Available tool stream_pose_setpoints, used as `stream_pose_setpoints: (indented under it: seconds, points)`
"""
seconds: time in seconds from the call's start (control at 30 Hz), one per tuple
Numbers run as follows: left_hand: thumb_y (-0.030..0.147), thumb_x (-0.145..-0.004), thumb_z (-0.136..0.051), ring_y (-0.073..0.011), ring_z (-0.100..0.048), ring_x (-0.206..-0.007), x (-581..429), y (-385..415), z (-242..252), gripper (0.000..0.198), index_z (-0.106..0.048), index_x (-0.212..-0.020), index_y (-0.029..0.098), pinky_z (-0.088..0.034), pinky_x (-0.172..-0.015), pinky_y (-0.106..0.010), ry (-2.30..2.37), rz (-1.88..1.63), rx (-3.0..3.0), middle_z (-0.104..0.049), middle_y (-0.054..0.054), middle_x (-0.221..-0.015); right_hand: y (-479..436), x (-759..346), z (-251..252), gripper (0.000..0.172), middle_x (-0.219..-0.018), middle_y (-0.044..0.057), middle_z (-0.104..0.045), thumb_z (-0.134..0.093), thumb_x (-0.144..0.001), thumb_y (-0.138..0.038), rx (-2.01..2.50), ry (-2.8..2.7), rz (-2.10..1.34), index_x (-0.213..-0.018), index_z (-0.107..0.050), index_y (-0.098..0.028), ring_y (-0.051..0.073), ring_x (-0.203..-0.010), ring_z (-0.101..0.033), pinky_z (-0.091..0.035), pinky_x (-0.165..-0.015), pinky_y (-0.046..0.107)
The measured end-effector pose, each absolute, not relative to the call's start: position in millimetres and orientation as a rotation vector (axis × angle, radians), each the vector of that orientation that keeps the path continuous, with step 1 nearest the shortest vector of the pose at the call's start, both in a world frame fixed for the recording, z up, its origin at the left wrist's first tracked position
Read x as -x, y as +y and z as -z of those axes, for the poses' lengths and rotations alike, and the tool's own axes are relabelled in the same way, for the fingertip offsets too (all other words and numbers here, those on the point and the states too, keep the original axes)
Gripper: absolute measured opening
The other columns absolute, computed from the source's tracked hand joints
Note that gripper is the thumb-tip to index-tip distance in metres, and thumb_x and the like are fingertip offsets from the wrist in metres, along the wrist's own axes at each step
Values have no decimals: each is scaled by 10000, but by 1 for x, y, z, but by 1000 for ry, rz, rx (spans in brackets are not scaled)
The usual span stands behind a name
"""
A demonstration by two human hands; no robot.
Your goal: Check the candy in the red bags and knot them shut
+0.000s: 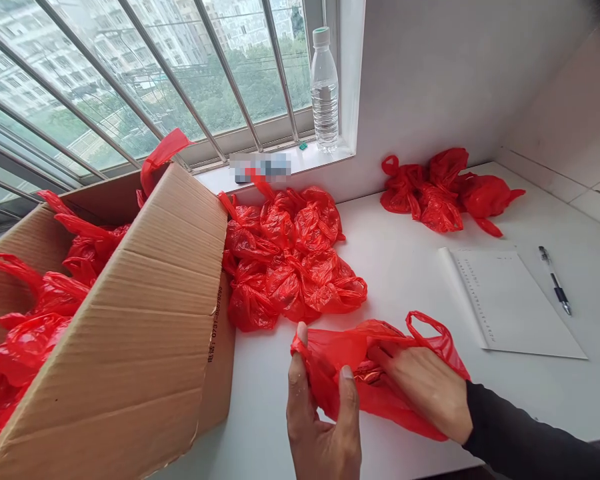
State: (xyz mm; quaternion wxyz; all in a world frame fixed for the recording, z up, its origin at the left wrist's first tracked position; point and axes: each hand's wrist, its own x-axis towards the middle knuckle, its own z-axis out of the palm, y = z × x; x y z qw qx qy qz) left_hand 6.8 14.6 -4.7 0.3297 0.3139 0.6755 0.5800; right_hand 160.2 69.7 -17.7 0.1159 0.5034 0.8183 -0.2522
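An opened red plastic bag [395, 407] lies on the white table in front of me. My left hand [323, 427] holds its left side, with one handle hooked over a raised finger and the thumb at the bag's mouth. From the right, my right hand [425, 383] reaches into the opening. Its fingertips are hidden among the red film, so their grip does not show. Something shiny and reddish-brown shows inside the bag beside those fingers; its kind is unclear. The bag's other handle [433, 320] stands up in a loop behind my right hand.
Several tied red bags [293, 267] cluster behind the left hand. To the left stands an open cardboard box [145, 320] with more bags inside. Further red bags [443, 193] lie by the wall. A notebook [520, 300] and pen [555, 280] are rightward; a water bottle [325, 100] stands on the sill.
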Motion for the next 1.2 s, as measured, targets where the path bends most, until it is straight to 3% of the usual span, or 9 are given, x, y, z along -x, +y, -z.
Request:
stream_pose_setpoints:
  seconds: [0.13, 0.23, 0.4, 0.6, 0.7, 0.8, 0.87, 1.03, 1.2]
  points:
    - [310, -884, -741, -165, -676, -1117, -9, 16, 2, 709, -466, -1536, 342, -489, -1072, -283, 1793, -1564, -868, -545, -58, -1547, 70, -162, 21, 226, -978, 72, -722, -515, -909, -41, -1427, 2398, 619, -1046, -602, -198, 244, -784, -721, -310, -565, 316]
    - [303, -901, -719, -199, -606, -1301, -10, 16, 0, 668, -485, -1525, 346, -509, -1031, -244, 1801, -1557, -901, -521, -60, -1575, 69, -164, 23, 222, -981, 69, -718, -539, -896, -60, -1389, 2420, 579, -1064, -590, -197, 259, -769, -720, -278, -545, 326]
    - [300, -875, -745, -185, -682, -1176, -10, 14, 1, 718, -468, -1535, 368, -547, -955, -227, 1803, -1568, -907, -580, -77, -1521, 68, -166, 20, 212, -972, 56, -716, -535, -917, -78, -1412, 2446, 555, -1083, -580, -202, 243, -732, -708, -253, -539, 329]
    - [354, -854, -766, -162, -726, -949, -11, 14, -2, 806, -405, -1574, 343, -577, -973, -328, 1833, -1550, -816, -618, -107, -1475, 70, -165, 11, 169, -952, 84, -718, -528, -962, -121, -1404, 2404, 671, -1104, -596, -181, 220, -728, -685, -326, -575, 311]
    - [359, -832, -791, -206, -728, -1057, -11, 14, -3, 817, -421, -1560, 376, -567, -1014, -377, 1834, -1526, -811, -559, -84, -1539, 71, -164, 8, 236, -973, 88, -722, -529, -949, -95, -1426, 2368, 707, -1157, -594, -186, 217, -769, -692, -369, -618, 296]
    - [350, -815, -809, -288, -625, -1304, -11, 13, -1, 791, -466, -1527, 386, -538, -1064, -421, 1833, -1532, -842, -536, -62, -1561, 72, -163, 7, 254, -988, 85, -729, -506, -952, -83, -1449, 2331, 734, -1160, -596, -196, 215, -768, -702, -379, -615, 288]
    - [346, -812, -813, -311, -578, -1359, -11, 13, 1, 779, -482, -1517, 364, -519, -1088, -455, 1826, -1548, -853, -566, -71, -1533, 72, -163, 10, 242, -990, 86, -734, -485, -967, -93, -1459, 2333, 739, -1150, -604, -197, 219, -767, -709, -385, -612, 289]
    - [352, -835, -794, -243, -684, -1213, -12, 14, 3, 757, -475, -1521, 373, -577, -1003, -343, 1889, -1517, -869, -548, -58, -1552, 71, -164, 20, 254, -967, 86, -740, -452, -983, -94, -1508, 2350, 705, -1143, -623, -195, 218, -745, -708, -402, -628, 296]
    - [320, -802, -823, -263, -692, -1192, -12, 14, 4, 733, -529, -1472, 362, -584, -996, -398, 1837, -1581, -865, -592, -74, -1505, 70, -165, 18, 225, -967, 80, -734, -463, -987, -96, -1498, 2402, 712, -1119, -618, -191, 212, -776, -708, -373, -614, 291]
